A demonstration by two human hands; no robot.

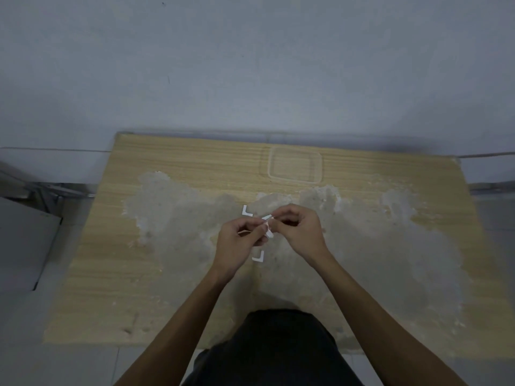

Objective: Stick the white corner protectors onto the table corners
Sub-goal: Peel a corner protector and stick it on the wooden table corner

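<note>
Over the middle of the worn wooden table (195, 162), my left hand (239, 243) and my right hand (301, 232) meet, fingers curled. Between their fingertips they pinch a small white corner protector (268, 225); part of it is hidden by my fingers. Two more white L-shaped protectors lie flat on the table: one (246, 211) just beyond my left hand, another (259, 257) just below both hands.
A clear plastic tray (295, 165) sits at the back of the table near the wall. The tabletop's veneer is peeled away over a wide grey patch (172, 218). A grey cabinet (19, 243) stands on the floor at left.
</note>
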